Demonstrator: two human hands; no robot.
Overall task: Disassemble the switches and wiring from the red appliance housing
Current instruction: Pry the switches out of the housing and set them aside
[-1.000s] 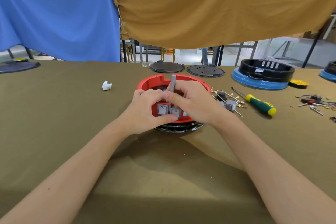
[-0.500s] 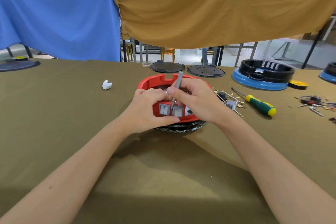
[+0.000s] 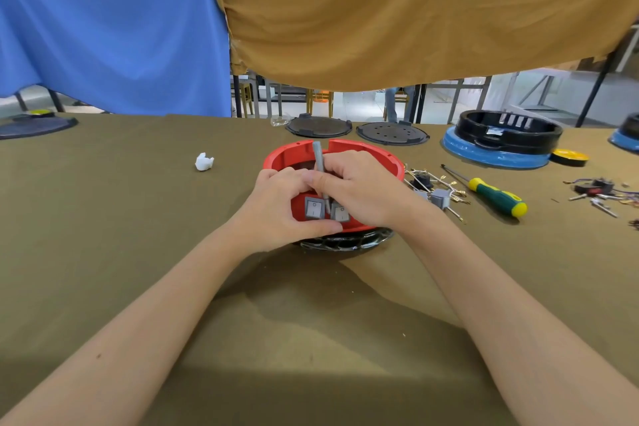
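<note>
- The red housing (image 3: 363, 152) is sitting mid-table, its two grey switches (image 3: 326, 209) facing the person, both in their slots.
- The grey tool (image 3: 320, 166), pinched in the right hand (image 3: 363, 188), is tipping back toward upright, its tip working between the switches; prying seems underway.
- The left hand (image 3: 280, 209) is gripping the housing wall, bracing it.
- Freed switches and wiring (image 3: 435, 188) are lying to the right, beside a screwdriver (image 3: 491, 192).

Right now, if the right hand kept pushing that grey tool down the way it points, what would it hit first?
Probably the seam between the two grey switches on the red housing. The right hand aims the grey tool there; depth is uncertain.
</note>
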